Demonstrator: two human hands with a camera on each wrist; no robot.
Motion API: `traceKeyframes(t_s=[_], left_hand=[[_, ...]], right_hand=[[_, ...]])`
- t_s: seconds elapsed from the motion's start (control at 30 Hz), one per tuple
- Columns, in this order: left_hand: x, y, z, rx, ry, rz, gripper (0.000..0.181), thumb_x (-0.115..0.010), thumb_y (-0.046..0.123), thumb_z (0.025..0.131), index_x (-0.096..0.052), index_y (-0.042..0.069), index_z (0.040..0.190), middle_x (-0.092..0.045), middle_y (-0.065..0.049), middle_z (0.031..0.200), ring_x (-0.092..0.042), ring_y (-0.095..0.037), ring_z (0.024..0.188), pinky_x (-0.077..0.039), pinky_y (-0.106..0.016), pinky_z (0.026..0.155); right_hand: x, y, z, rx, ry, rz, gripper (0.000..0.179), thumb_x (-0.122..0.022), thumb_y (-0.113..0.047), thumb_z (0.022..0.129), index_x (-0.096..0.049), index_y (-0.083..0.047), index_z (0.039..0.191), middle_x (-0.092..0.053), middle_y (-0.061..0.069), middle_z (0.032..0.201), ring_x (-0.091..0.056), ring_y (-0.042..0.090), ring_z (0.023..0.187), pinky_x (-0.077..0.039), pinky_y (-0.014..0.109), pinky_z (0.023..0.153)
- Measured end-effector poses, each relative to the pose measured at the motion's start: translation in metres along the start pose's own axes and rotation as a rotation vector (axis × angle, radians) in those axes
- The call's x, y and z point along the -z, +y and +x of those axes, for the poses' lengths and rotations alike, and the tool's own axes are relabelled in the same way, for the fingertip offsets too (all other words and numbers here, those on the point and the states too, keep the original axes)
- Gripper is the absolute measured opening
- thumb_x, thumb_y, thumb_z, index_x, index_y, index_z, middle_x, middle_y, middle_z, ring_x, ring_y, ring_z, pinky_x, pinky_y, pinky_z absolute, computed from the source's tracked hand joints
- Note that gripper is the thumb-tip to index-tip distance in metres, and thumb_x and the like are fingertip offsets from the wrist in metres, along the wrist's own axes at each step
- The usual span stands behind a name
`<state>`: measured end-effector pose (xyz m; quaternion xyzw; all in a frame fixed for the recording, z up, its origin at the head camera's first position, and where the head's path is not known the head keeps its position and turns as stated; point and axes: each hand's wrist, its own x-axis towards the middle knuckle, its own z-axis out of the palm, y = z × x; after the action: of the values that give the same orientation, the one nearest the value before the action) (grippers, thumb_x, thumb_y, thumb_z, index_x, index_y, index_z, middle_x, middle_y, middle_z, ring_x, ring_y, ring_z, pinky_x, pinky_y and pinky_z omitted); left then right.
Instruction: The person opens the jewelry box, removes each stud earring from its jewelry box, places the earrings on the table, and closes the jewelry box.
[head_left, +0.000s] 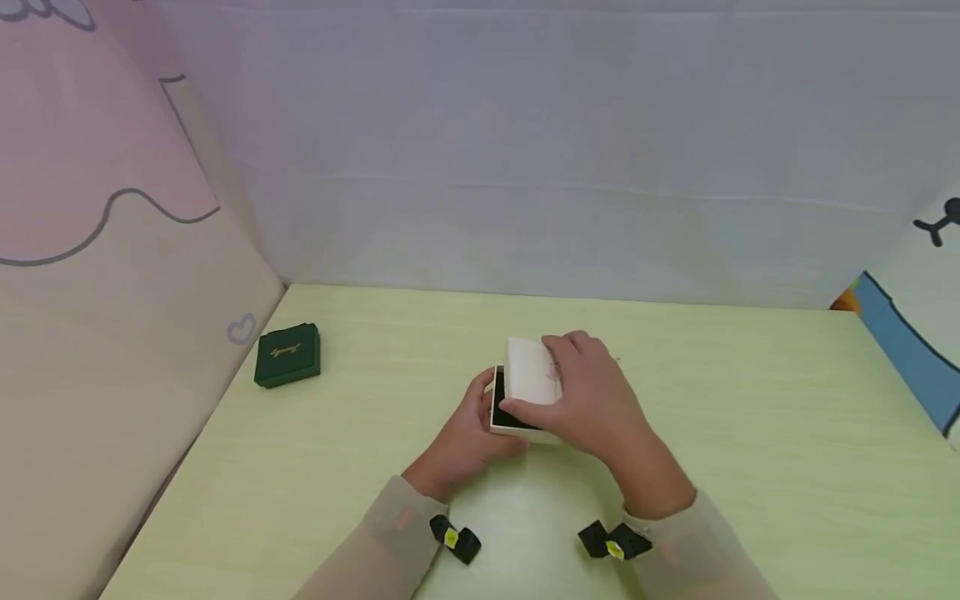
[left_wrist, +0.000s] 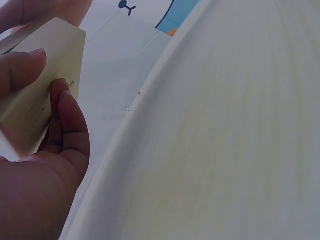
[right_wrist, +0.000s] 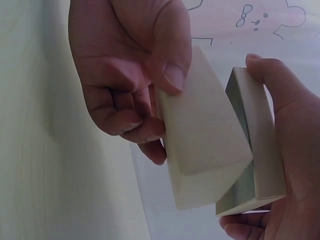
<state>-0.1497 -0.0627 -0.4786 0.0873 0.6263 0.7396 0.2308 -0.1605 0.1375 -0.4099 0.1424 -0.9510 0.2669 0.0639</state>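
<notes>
My left hand [head_left: 468, 433] holds the base of a small white box [head_left: 519, 432], its fingers and thumb bent around the sides. The base has a dark inside, partly covered in the head view. Over it, my right hand [head_left: 600, 400] grips the white box lid [head_left: 527, 373] between thumb and fingers. In the right wrist view the lid [right_wrist: 205, 125] is tilted beside the base [right_wrist: 262, 140], with the two parted. Small dark print marks the underside of the base [left_wrist: 62, 55] in the left wrist view.
A dark green box [head_left: 287, 356] with gold lettering lies at the table's far left, close to the left wall panel. The pale green table [head_left: 750, 417] meets a light cloth backdrop [head_left: 562, 167] at its rear edge. A printed panel [head_left: 911, 358] borders the right side.
</notes>
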Motion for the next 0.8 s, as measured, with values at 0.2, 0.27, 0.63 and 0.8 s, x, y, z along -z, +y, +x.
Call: traceKeyframes(t_s=[0.2,0.27,0.63,0.8], left_hand=[[0.003,-0.002,-0.001,0.006,0.016,0.036,0.106,-0.080,0.001,0.084,-0.012,0.024,0.162,-0.044,-0.004,0.155,-0.057,-0.025,0.125,-0.051,-0.033,0.095],[0.003,-0.002,0.000,0.011,0.021,0.053,0.105,-0.080,0.002,0.085,-0.012,0.023,0.163,-0.044,-0.004,0.155,-0.058,-0.025,0.123,-0.051,-0.033,0.095],[0.003,-0.001,0.001,-0.001,0.026,0.112,0.099,-0.080,0.007,0.088,-0.015,0.023,0.161,-0.045,-0.005,0.154,-0.056,-0.027,0.122,-0.050,-0.036,0.095],[0.002,0.000,0.001,0.001,0.028,0.118,0.100,-0.080,0.008,0.088,-0.013,0.022,0.162,-0.044,-0.005,0.155,-0.055,-0.027,0.123,-0.050,-0.036,0.096]], right_hand=[[-0.007,-0.015,-0.005,-0.020,0.005,-0.047,0.090,-0.077,-0.076,0.070,-0.063,-0.006,0.125,-0.060,0.008,0.116,-0.055,0.025,0.099,-0.049,0.040,0.078],[-0.009,-0.017,-0.006,-0.028,0.005,-0.061,0.089,-0.077,-0.077,0.070,-0.064,-0.006,0.123,-0.060,0.007,0.114,-0.055,0.025,0.099,-0.049,0.041,0.079],[-0.013,-0.024,-0.008,-0.020,0.018,-0.111,0.091,-0.074,-0.079,0.070,-0.064,-0.005,0.121,-0.059,0.009,0.111,-0.054,0.028,0.097,-0.048,0.043,0.082],[-0.015,-0.025,-0.008,-0.019,0.019,-0.130,0.088,-0.073,-0.079,0.071,-0.064,-0.006,0.119,-0.059,0.009,0.109,-0.054,0.027,0.095,-0.048,0.044,0.082]])
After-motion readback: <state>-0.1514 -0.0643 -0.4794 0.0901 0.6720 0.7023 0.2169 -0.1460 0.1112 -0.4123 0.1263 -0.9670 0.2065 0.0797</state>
